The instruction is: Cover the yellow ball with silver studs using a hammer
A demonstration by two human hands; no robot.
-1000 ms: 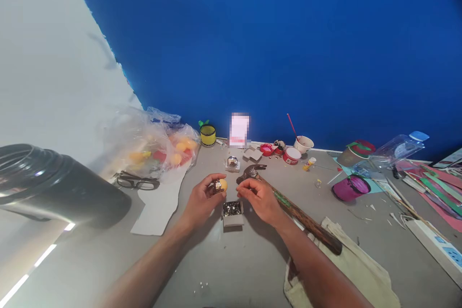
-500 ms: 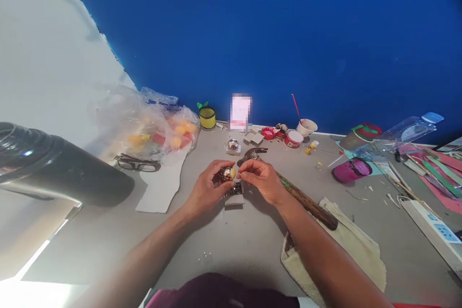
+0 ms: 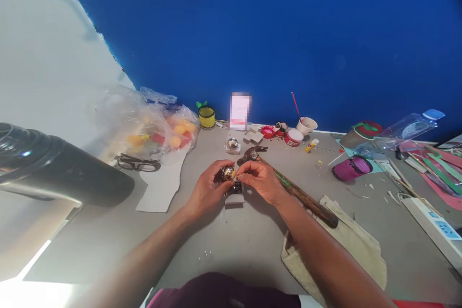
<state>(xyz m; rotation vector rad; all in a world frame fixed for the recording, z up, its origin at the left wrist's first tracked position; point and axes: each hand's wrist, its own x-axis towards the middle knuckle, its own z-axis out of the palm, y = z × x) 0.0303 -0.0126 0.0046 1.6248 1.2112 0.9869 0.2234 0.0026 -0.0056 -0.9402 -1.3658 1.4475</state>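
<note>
My left hand (image 3: 211, 185) holds a ball (image 3: 228, 173) between thumb and fingers. Shiny silver covers most of the ball, and a yellow patch shows on its right side. Thumb and fingertips of my right hand (image 3: 260, 180) are pinched together at that yellow patch; what they grip is too small to make out. Just below the ball a small open box (image 3: 235, 198) of shiny dark and silver bits lies on the table, partly hidden by my left hand. Beyond my hands, a second shiny silver piece (image 3: 233, 143) sits on a small white box.
A hammer (image 3: 306, 197) lies right of my hands, its handle over a cloth (image 3: 364, 245). Eyeglasses (image 3: 139, 163) and a large dark cylinder (image 3: 65, 168) are left. Behind stand a phone (image 3: 240, 110), red paint pots (image 3: 294, 137) and a paper cup (image 3: 306, 126). A power strip (image 3: 433, 226) lies right.
My right fingertips have moved slightly left, closer against the ball's yellow patch. My left hand keeps its hold, with the ball turned a little.
</note>
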